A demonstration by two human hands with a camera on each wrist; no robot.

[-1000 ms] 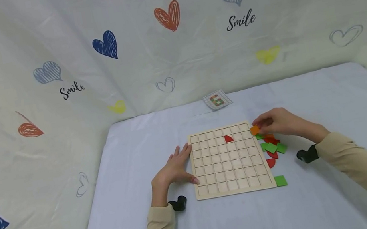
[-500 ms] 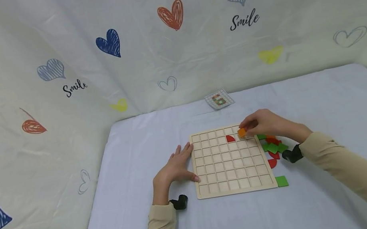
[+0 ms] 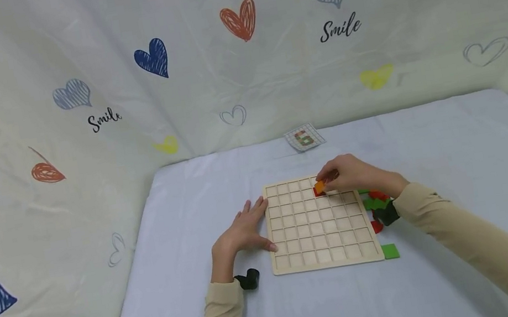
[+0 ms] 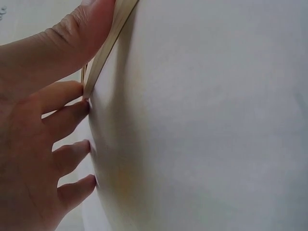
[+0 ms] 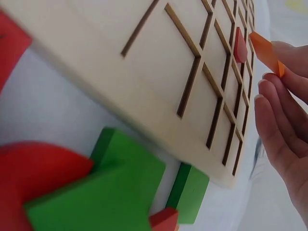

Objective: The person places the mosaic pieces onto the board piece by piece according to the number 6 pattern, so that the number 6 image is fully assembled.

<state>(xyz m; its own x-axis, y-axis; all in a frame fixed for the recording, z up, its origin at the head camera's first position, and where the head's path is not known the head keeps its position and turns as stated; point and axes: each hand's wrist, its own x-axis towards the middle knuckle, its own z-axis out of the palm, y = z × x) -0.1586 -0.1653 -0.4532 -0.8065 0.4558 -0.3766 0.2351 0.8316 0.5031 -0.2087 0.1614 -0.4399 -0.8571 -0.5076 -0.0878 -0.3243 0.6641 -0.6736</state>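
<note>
A wooden grid board (image 3: 306, 243) lies flat on the white cloth. My right hand (image 3: 352, 173) pinches an orange square tile (image 5: 267, 54) between thumb and fingers. It holds this tile, tilted, above the board's upper middle, beside a red quarter-round tile (image 5: 240, 46) sitting in one cell. In the head view the orange tile partly covers that red tile. My left hand (image 3: 240, 235) rests at the board's left edge with fingers spread, its thumb and a finger touching the edge.
Green tiles (image 5: 101, 197) and red tiles (image 5: 38, 178) lie heaped off the board's right side, partly behind the right wrist. One green tile (image 3: 390, 251) lies by the lower right corner. Behind the board is a card (image 3: 304, 137) with a coloured grid pattern.
My right hand has carried the orange tile leftward from the board's right edge to over the red quarter-round tile. The left hand stays at the board's left edge.
</note>
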